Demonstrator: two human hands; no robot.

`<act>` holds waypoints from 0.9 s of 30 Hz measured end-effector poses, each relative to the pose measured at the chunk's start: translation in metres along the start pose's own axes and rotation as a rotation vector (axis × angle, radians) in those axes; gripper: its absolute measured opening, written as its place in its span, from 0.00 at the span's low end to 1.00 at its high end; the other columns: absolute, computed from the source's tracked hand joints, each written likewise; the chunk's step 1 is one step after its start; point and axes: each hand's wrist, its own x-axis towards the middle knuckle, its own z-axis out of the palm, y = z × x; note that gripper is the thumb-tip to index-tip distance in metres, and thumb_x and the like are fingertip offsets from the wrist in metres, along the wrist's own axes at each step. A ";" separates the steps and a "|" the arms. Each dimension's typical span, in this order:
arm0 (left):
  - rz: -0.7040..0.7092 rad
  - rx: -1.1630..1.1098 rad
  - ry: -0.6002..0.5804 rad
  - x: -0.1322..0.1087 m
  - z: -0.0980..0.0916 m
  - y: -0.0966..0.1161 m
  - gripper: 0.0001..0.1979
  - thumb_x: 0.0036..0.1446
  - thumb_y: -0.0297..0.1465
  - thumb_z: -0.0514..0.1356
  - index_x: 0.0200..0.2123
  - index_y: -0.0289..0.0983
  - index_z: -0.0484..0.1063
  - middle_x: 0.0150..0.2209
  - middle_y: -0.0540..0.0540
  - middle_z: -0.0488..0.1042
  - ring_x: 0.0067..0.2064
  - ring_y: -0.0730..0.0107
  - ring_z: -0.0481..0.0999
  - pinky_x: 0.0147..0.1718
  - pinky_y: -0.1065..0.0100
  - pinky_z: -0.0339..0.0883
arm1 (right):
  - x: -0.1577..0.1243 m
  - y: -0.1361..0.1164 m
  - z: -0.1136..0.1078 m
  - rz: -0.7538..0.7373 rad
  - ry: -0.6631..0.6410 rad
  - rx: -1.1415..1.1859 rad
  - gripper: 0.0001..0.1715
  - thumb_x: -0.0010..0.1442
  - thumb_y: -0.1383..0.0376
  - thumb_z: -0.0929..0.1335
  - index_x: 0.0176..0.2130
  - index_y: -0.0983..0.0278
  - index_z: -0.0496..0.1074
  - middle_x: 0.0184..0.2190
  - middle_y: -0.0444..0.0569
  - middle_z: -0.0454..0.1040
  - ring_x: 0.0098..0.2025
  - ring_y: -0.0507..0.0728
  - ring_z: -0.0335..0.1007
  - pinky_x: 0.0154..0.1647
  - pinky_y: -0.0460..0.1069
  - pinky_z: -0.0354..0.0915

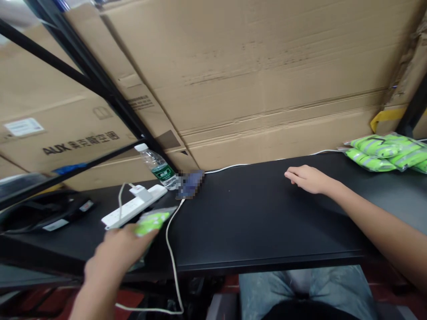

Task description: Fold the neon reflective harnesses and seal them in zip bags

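Note:
My left hand (116,251) is closed around a clear plastic packet with bright yellow-green folded fabric (151,222) in it, at the table's left front near the power strip. Part of the packet is hidden behind my fingers. My right hand (307,178) hovers over or rests on the black table (247,222), its fingers curled together; whether anything is in them I cannot make out. At the far right lies a pile of similar bagged yellow-green items with grey reflective stripes (376,153).
A white power strip (125,211) with a plug, a water bottle (160,169) and a blurred-out phone-like object (191,184) stand at the left. A white cable (171,253) hangs over the front edge. Cardboard (250,66) and a black metal frame (120,111) border the back.

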 end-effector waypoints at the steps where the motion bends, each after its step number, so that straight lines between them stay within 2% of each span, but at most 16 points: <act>1: -0.015 0.052 -0.063 -0.003 0.005 0.003 0.19 0.47 0.51 0.61 0.30 0.41 0.70 0.34 0.42 0.77 0.42 0.40 0.77 0.37 0.49 0.70 | 0.001 0.004 -0.002 0.004 0.025 -0.044 0.26 0.70 0.48 0.59 0.31 0.60 0.71 0.26 0.45 0.75 0.26 0.54 0.68 0.30 0.49 0.59; 3: -0.048 0.105 -0.077 -0.013 0.010 0.016 0.22 0.49 0.53 0.60 0.37 0.43 0.71 0.44 0.40 0.78 0.51 0.32 0.74 0.43 0.41 0.68 | 0.003 0.014 -0.010 0.021 0.099 -0.151 0.23 0.69 0.48 0.61 0.34 0.58 0.74 0.29 0.46 0.77 0.28 0.55 0.69 0.31 0.50 0.60; 6: -0.023 -0.009 0.154 -0.026 0.009 0.044 0.24 0.52 0.53 0.57 0.47 0.47 0.69 0.52 0.43 0.75 0.60 0.24 0.65 0.49 0.30 0.61 | 0.003 0.039 -0.033 0.128 0.301 -0.265 0.17 0.67 0.52 0.64 0.39 0.61 0.75 0.38 0.55 0.78 0.41 0.62 0.71 0.43 0.55 0.61; 8: 0.106 -0.148 0.302 -0.029 0.006 0.070 0.20 0.56 0.50 0.55 0.48 0.49 0.70 0.52 0.46 0.75 0.62 0.27 0.63 0.51 0.30 0.60 | -0.003 0.063 -0.054 0.263 0.494 -0.347 0.17 0.65 0.57 0.63 0.44 0.67 0.74 0.45 0.65 0.75 0.52 0.69 0.65 0.52 0.61 0.56; 9: 0.192 -0.216 0.328 -0.029 0.005 0.086 0.17 0.57 0.48 0.55 0.46 0.50 0.71 0.50 0.48 0.76 0.61 0.31 0.65 0.53 0.34 0.62 | -0.008 0.076 -0.063 0.341 0.586 -0.382 0.19 0.65 0.59 0.63 0.47 0.70 0.73 0.49 0.70 0.72 0.55 0.72 0.61 0.54 0.63 0.53; 11: 0.420 -0.387 0.289 -0.031 0.007 0.126 0.12 0.59 0.44 0.56 0.40 0.47 0.73 0.45 0.49 0.77 0.54 0.45 0.73 0.55 0.45 0.64 | -0.023 0.106 -0.079 0.527 0.772 -0.446 0.25 0.63 0.61 0.64 0.53 0.76 0.69 0.55 0.78 0.64 0.60 0.78 0.51 0.55 0.68 0.48; 12: 0.557 -0.505 0.233 -0.033 0.011 0.150 0.11 0.59 0.43 0.56 0.37 0.44 0.73 0.42 0.47 0.77 0.51 0.47 0.75 0.54 0.48 0.65 | -0.031 0.120 -0.085 0.670 0.867 -0.486 0.28 0.60 0.59 0.67 0.54 0.75 0.69 0.57 0.78 0.63 0.61 0.78 0.50 0.54 0.68 0.48; 13: 0.686 -0.582 0.113 -0.037 0.016 0.174 0.12 0.61 0.42 0.56 0.37 0.42 0.74 0.40 0.45 0.77 0.48 0.49 0.75 0.51 0.51 0.66 | -0.039 0.134 -0.087 0.811 0.910 -0.508 0.32 0.57 0.55 0.70 0.54 0.74 0.69 0.58 0.78 0.61 0.61 0.78 0.49 0.54 0.68 0.47; 14: 0.788 -0.627 -0.010 -0.042 0.024 0.200 0.12 0.62 0.41 0.55 0.37 0.41 0.74 0.40 0.44 0.78 0.47 0.50 0.76 0.48 0.53 0.67 | -0.046 0.147 -0.088 0.919 0.895 -0.506 0.37 0.54 0.52 0.72 0.53 0.75 0.69 0.58 0.80 0.60 0.60 0.79 0.48 0.53 0.68 0.46; 16: 0.908 -0.612 -0.134 -0.056 0.043 0.250 0.11 0.63 0.37 0.55 0.34 0.40 0.75 0.37 0.44 0.78 0.43 0.54 0.76 0.44 0.57 0.68 | -0.056 0.166 -0.085 0.991 0.860 -0.485 0.42 0.47 0.48 0.76 0.51 0.74 0.71 0.58 0.84 0.60 0.60 0.81 0.48 0.51 0.69 0.47; 17: 0.961 -0.554 -0.193 -0.063 0.053 0.272 0.11 0.63 0.35 0.55 0.35 0.38 0.74 0.38 0.42 0.78 0.44 0.53 0.76 0.45 0.56 0.67 | -0.059 0.172 -0.081 0.997 0.852 -0.481 0.43 0.44 0.47 0.77 0.50 0.73 0.71 0.58 0.85 0.59 0.60 0.81 0.48 0.50 0.69 0.48; 20: 1.062 -0.558 -0.225 -0.082 0.079 0.327 0.09 0.63 0.33 0.56 0.38 0.36 0.75 0.40 0.39 0.78 0.45 0.52 0.75 0.47 0.54 0.66 | -0.057 0.178 -0.071 0.874 0.885 -0.539 0.41 0.42 0.46 0.78 0.47 0.68 0.72 0.58 0.81 0.60 0.59 0.80 0.49 0.50 0.70 0.49; 21: 1.090 -0.576 -0.225 -0.086 0.085 0.339 0.09 0.63 0.32 0.55 0.39 0.36 0.75 0.41 0.39 0.78 0.46 0.53 0.74 0.47 0.54 0.65 | -0.054 0.177 -0.068 0.808 0.870 -0.577 0.38 0.42 0.46 0.78 0.44 0.66 0.74 0.58 0.79 0.61 0.59 0.80 0.49 0.51 0.71 0.48; 23: 1.150 -0.620 -0.236 -0.090 0.090 0.353 0.09 0.63 0.31 0.55 0.39 0.36 0.74 0.41 0.41 0.78 0.46 0.54 0.74 0.48 0.54 0.65 | -0.047 0.173 -0.064 0.691 0.751 -0.660 0.29 0.43 0.49 0.79 0.38 0.65 0.76 0.59 0.73 0.62 0.61 0.79 0.48 0.55 0.72 0.45; 25: 1.214 -0.666 -0.263 -0.091 0.091 0.357 0.08 0.63 0.30 0.55 0.36 0.37 0.74 0.39 0.43 0.78 0.44 0.57 0.74 0.47 0.56 0.66 | -0.040 0.168 -0.060 0.632 0.622 -0.714 0.19 0.46 0.57 0.77 0.34 0.66 0.77 0.58 0.69 0.65 0.63 0.78 0.48 0.60 0.73 0.41; 27: 1.257 -0.710 -0.297 -0.090 0.090 0.353 0.07 0.62 0.29 0.56 0.32 0.38 0.74 0.36 0.45 0.77 0.42 0.59 0.74 0.47 0.58 0.66 | -0.034 0.164 -0.057 0.614 0.595 -0.707 0.10 0.51 0.65 0.73 0.33 0.69 0.77 0.54 0.69 0.69 0.63 0.76 0.52 0.62 0.72 0.39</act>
